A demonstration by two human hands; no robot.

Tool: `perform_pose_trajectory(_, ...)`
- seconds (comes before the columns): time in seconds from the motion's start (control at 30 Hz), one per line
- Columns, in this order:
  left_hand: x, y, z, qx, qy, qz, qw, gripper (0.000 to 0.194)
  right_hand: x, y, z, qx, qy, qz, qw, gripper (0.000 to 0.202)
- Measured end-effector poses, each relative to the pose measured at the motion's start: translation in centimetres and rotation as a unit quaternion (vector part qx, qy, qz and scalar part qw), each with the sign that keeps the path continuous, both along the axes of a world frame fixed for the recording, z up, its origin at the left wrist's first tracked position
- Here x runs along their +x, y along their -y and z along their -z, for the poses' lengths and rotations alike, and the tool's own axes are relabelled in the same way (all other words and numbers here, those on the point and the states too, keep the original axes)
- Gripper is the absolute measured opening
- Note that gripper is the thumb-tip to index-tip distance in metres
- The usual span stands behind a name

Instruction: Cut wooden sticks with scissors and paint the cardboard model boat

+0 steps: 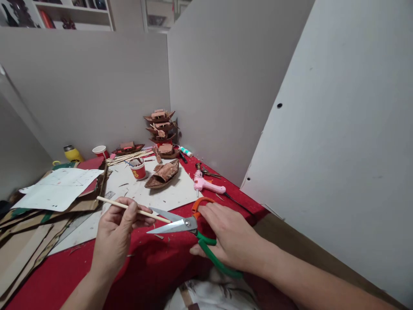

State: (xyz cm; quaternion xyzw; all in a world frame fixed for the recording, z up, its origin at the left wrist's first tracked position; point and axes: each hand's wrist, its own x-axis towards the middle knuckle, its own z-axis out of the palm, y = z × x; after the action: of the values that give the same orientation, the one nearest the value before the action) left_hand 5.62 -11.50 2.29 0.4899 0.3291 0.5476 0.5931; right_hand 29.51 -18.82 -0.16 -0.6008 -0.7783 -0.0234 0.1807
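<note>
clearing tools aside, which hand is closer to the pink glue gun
Right. The right hand, holding the scissors, is on the near side of the pink glue gun; the left hand, holding a thin stick, is farther off to its left.

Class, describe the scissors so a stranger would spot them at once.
Find the red cloth, then the right grip over its near side. It holds the scissors, blades open. Their orange and green handles set them apart from the plain pale stick at the blades and the pink glue gun beyond.
</note>
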Motion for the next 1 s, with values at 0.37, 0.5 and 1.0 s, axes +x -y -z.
perform_pose_trajectory(0.37, 0.49, -0.14, 0.08, -0.003, 0.008, -0.018, 1.0, 0.02, -0.12, 0.02, 0.43, 0.001, 0.003, 0.005, 1.0, 0.058)
perform_pose_trajectory(0.5, 0.52, -0.12, 0.1, 0.003, 0.002, -0.027, 1.0, 0.022, -0.07, -0.02, 0.57, -0.001, -0.005, 0.002, 1.0, 0.053)
perform_pose_trajectory(1.0, 0.54, -0.35, 0.91, 0.028, -0.007, -0.032, 0.999, 0.017, 0.15, -0.12, 0.39, 0.012, -0.057, -0.018, 0.998, 0.042)
